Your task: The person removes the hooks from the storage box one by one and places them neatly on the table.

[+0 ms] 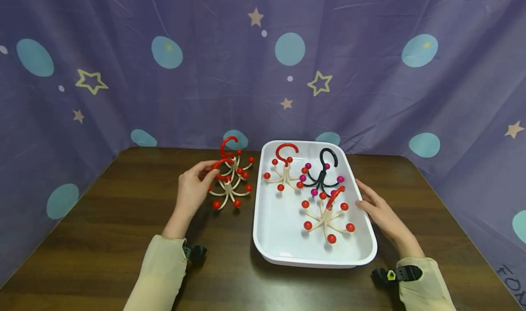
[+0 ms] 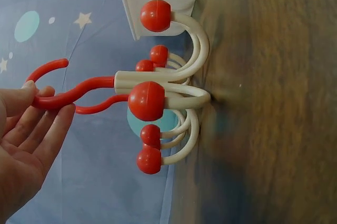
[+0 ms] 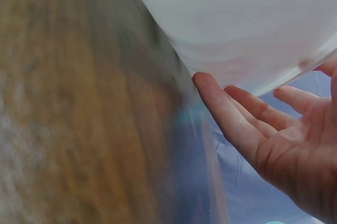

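Your hands are well apart: the left hand (image 1: 192,183) pinches the red hook (image 2: 98,83) of a cream rack (image 2: 125,80) between thumb and fingers, while the right hand (image 1: 380,210) lays fairly straight fingers against the outer right wall of the white tray (image 1: 275,247). The hook seems the sensible hold, since it stands clear of the splayed, ball-tipped arms and lets the rack hang upright. Your right hand probably steadies the tray; the right wrist view is too blurred to tell whether the thumb presses its rim.

The cream rack lies below your left fingers, left of the tray, with a red-hooked rack (image 1: 234,164) just behind it towards the table's (image 1: 102,219) far edge. Your right hand is across the tray, nearest the black rack (image 1: 322,178) and the front rack (image 1: 326,216).
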Available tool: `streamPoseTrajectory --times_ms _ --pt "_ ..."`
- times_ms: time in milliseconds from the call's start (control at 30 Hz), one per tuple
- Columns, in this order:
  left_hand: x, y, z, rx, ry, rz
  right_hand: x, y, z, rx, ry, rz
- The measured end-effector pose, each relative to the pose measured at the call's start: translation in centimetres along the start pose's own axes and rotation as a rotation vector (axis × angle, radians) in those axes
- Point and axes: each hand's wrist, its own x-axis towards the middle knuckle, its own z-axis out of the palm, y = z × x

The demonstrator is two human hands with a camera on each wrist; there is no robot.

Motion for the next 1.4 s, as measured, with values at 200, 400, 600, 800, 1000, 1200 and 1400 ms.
streamPoseTrajectory --times_ms 200,400,600,800,1000,1200,1400 --pt "-0.1 0.2 0.3 0.006 -0.019 0.027 0.1 0.2 0.0 -0.014 0.008 -0.012" --pt "-0.1 0.2 0.4 0.009 -0.038 0.015 0.1 0.0 0.0 -0.005 0.002 0.010" --pt "-0.2 0.5 0.5 0.010 -0.056 -0.009 0.0 -0.1 -0.1 -0.013 -0.002 0.007" --pt "0.0 0.8 0.7 0.048 -0.001 0.030 0.1 0.2 0.0 -0.018 0.003 0.007" --pt "0.9 1.9 0.7 0.038 0.046 0.104 0.1 0.1 -0.1 -0.018 0.007 0.013" --pt "1.7 4.1 1.3 0.017 0.021 0.150 0.0 0.1 -0.1 -0.018 0.010 0.020" --pt "2.2 6.8 2.5 0.031 -0.081 0.218 0.0 -0.1 0.0 -0.012 0.005 0.020"
